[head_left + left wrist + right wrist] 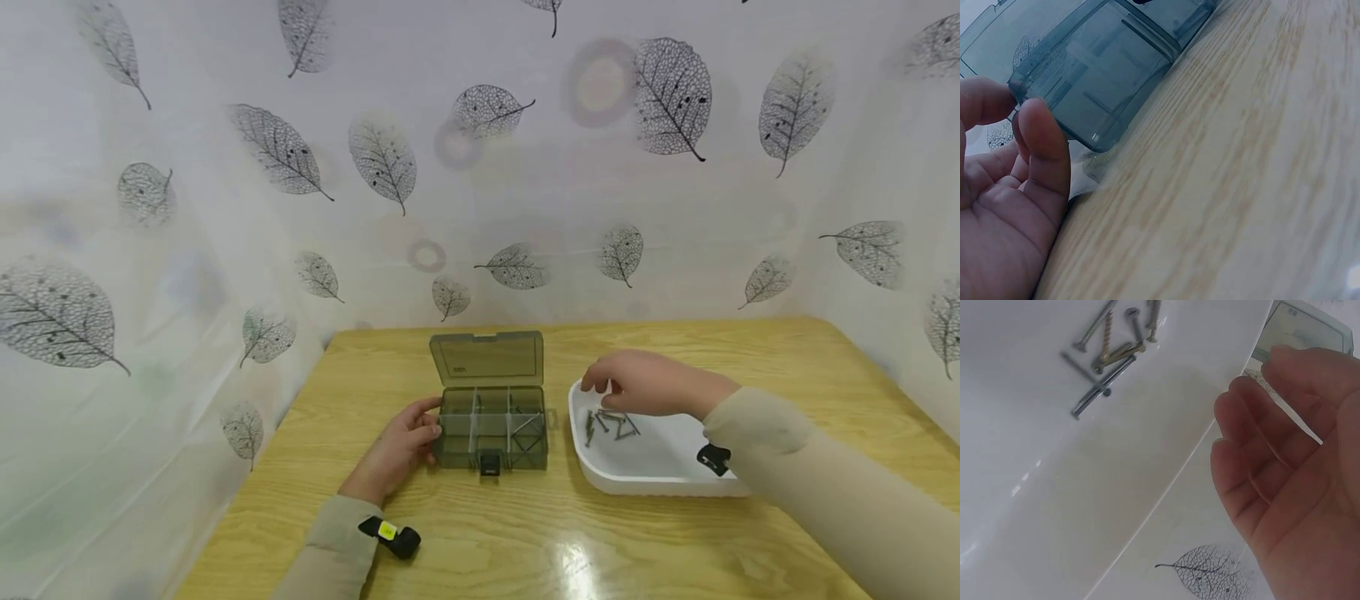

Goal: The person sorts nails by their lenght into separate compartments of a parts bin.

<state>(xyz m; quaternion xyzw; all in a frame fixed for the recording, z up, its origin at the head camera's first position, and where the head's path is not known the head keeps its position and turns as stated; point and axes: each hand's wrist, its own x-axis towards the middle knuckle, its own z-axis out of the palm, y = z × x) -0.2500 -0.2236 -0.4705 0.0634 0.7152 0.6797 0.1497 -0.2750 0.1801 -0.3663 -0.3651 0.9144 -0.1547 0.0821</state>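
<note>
A translucent grey compartment box (491,454) stands on the table with its lid (489,358) raised. Several nails or screws (528,429) show in its right compartments. At the box's left side, my left hand (401,442) grips the corner between thumb and fingers, which the left wrist view shows close up. Over the far left part of a white tray (660,482) is my right hand (648,383), its fingers loosely bent and nothing visible between them. Below it in the tray lie several loose screws and nails (1107,375), some golden, some grey.
The wooden table (465,542) carries both the box and the tray, with a narrow gap between them. Behind and at the sides hangs a pale curtain (525,192) printed with leaves. Each sleeve has a black wrist camera strapped on.
</note>
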